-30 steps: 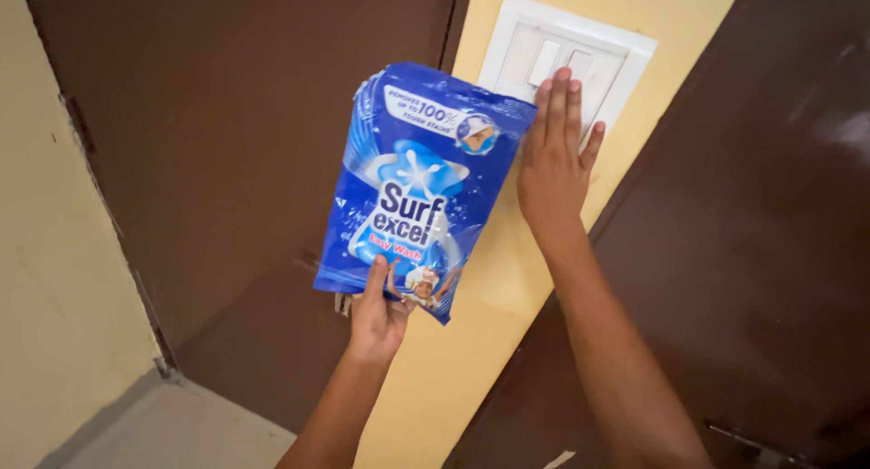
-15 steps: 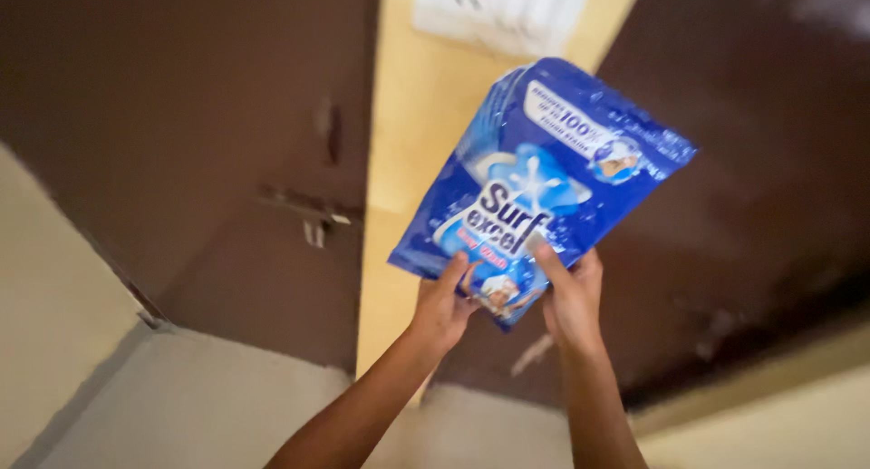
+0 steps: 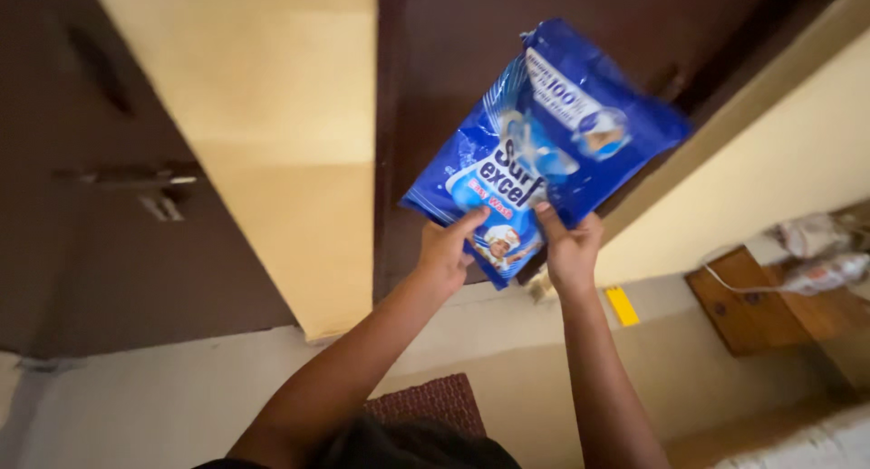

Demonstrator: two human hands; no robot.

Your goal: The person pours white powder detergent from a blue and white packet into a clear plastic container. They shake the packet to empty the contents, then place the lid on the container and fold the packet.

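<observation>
At far left stands a dark brown door (image 3: pixel 136 251) with a metal latch (image 3: pixel 149 183) on its face; just beside it runs a strip of yellow wall (image 3: pixel 281 134), then a second brown door (image 3: pixel 435 88) behind the hands. Compared with one second ago, the view has swung to the right: the white switch plate that the right hand was pressing is out of frame, and that hand has come down to the packet. The left hand (image 3: pixel 444 256) is closed on the lower edge of the blue detergent pouch (image 3: pixel 544 143), thumb on the printed face. The right hand (image 3: pixel 573 251) grips the same lower edge just beside it, thumb likewise on the front. The pouch is held up in the air, tilted toward the upper right, in front of the second door, touching nothing else. Both hands now share the load. Below lie a reddish mat (image 3: pixel 426 401) and pale floor (image 3: pixel 163 396); at far right, a wooden surface (image 3: pixel 752 310) carries a white cable (image 3: pixel 816 274).
</observation>
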